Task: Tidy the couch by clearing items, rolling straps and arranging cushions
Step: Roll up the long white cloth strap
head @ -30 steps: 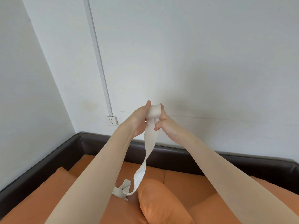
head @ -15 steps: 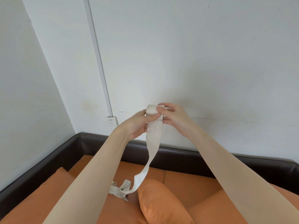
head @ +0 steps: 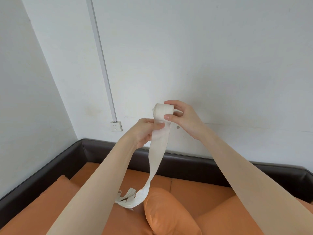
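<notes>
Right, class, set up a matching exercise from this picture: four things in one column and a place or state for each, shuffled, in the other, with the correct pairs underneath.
Things
1. right hand
2. left hand
3. strap's loose end
4. wall socket

Places or states
A. lying on the orange couch seat
B. gripping the rolled part of the strap
C. mounted on the white wall, at the foot of a conduit
D. pinching the hanging strap just below the roll

Pairs: 1-B, 2-D, 3-A, 4-C
</notes>
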